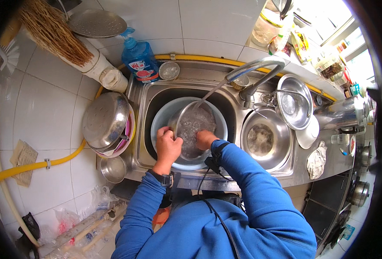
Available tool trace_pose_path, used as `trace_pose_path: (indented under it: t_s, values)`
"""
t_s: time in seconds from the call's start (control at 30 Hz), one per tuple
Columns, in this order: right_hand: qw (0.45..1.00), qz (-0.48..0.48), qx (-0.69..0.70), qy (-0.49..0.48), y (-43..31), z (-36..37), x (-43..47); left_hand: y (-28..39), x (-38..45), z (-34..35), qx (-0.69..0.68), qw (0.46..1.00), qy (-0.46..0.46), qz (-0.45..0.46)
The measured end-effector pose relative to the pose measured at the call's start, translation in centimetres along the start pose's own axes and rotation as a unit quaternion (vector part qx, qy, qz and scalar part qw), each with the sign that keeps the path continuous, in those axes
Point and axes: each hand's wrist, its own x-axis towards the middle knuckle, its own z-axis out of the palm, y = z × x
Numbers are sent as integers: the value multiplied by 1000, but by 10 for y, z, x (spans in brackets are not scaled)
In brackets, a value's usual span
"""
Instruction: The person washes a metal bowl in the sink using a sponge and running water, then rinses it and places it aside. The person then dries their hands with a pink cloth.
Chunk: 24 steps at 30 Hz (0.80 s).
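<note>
My left hand (169,146) grips the left rim of a metal bowl (178,121), which is tilted inside a light-blue plastic basin (159,111) in the left sink bowl. Water runs from the curved faucet (254,66) into the metal bowl, where dark, bubbling water stands. My right hand (205,140) dips its fingers into that water; the fingertips are hidden, so whether they hold anything does not show.
A steel basin (281,139) sits in the right sink bowl, with a steel bowl (293,102) leaning behind it. Blue pump bottle (140,61), lidded pan (105,119), small metal bowl (113,169) and crumpled cloth (316,161) surround the sink. A cord hangs before me.
</note>
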Motion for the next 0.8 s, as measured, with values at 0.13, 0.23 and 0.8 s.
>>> trace_pose_path:
  t_s: [0.13, 0.23, 0.8]
  values:
    - [972, -103, 195, -82, -32, -8, -17, 12, -6, 6, 9, 1000, 7, 5]
    - [807, -76, 581, -73, -48, -19, -29, 14, -9, 3, 2, 1000, 14, 6]
    - [730, 33, 612, 302, -93, -76, -43, 24, -6, -5, 15, 999, -39, 11]
